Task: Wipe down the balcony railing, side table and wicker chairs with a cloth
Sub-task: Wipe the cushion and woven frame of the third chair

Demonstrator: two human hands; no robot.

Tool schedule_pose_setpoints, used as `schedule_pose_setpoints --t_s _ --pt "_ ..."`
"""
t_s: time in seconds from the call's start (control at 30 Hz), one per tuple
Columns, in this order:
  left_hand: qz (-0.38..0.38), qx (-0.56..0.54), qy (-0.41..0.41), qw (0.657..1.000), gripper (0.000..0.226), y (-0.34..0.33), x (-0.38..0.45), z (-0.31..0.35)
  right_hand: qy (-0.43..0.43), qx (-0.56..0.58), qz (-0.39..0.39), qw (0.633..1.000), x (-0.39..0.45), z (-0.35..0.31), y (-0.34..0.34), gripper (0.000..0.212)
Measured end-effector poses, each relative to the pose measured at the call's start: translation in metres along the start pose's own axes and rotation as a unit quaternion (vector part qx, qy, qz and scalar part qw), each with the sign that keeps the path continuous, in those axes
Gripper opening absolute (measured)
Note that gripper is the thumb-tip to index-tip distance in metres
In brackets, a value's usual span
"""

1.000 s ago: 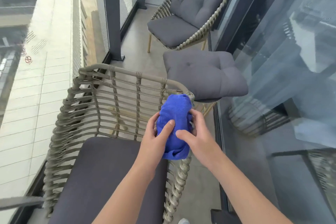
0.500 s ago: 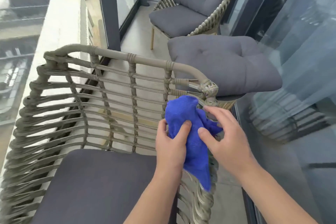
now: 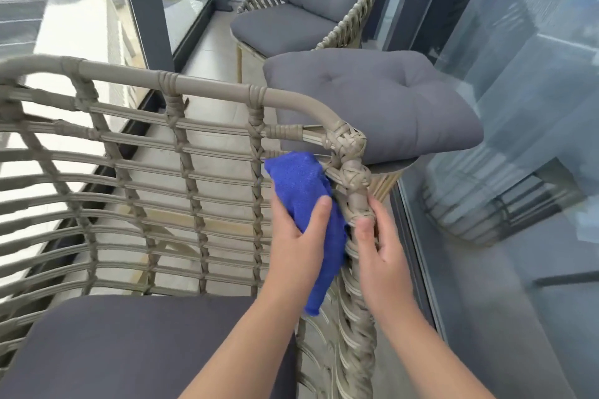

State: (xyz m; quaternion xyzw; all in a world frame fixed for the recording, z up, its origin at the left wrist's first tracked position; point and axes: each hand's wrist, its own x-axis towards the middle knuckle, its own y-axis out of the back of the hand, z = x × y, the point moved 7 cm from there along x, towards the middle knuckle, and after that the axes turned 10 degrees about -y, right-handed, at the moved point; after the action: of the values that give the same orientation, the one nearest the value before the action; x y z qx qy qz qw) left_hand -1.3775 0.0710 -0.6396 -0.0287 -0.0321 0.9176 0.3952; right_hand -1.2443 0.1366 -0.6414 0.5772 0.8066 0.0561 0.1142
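I see the blue cloth (image 3: 304,204) just right of the frame's centre, a bright, fine-ribbed fabric bunched into a soft wad at the top and trailing to a narrow, slightly frayed tail below. My left hand (image 3: 296,243) grips it, thumb curled over its front, pressing the wad against the woven bands of the near wicker chair (image 3: 168,152) right beside the knotted corner post. My right hand (image 3: 382,249) curls around that post just below the knots, thumb on the inner face, fingers wrapped behind. The chair's frame is taupe tube and flat strapping bound with wrapped cord, with a dark grey seat cushion (image 3: 136,343) at lower left. A loose grey tufted cushion (image 3: 382,100) sits on the side table (image 3: 389,168) right of centre. A second wicker chair (image 3: 311,6) stands at the top.
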Motion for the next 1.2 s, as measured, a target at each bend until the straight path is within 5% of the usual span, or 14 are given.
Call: schedule_pose_setpoints --t_s 0.07,0.27,0.47,0.77,1.2 --pt "-0.024 0.034 -0.013 0.999 0.066 -0.014 0.004 -0.002 0.012 0.013 0.012 1.000 -0.002 0.003 -0.002 0.046" --pt "0.014 0.037 -0.042 0.998 0.034 -0.010 0.017 -0.005 0.022 0.014 0.026 0.999 -0.001 0.006 -0.004 0.037" --pt "0.125 0.034 -0.059 0.990 0.022 0.015 0.015 -0.005 0.028 -0.011 0.028 0.999 -0.003 0.002 -0.004 0.030" --pt "0.030 -0.064 0.067 0.995 0.012 -0.016 0.001 -0.001 0.051 0.003 0.037 0.998 0.000 0.006 -0.003 0.037" --pt "-0.007 -0.060 0.055 0.997 0.015 -0.004 -0.037 0.021 0.016 0.020 0.042 0.999 0.001 0.017 -0.001 0.047"
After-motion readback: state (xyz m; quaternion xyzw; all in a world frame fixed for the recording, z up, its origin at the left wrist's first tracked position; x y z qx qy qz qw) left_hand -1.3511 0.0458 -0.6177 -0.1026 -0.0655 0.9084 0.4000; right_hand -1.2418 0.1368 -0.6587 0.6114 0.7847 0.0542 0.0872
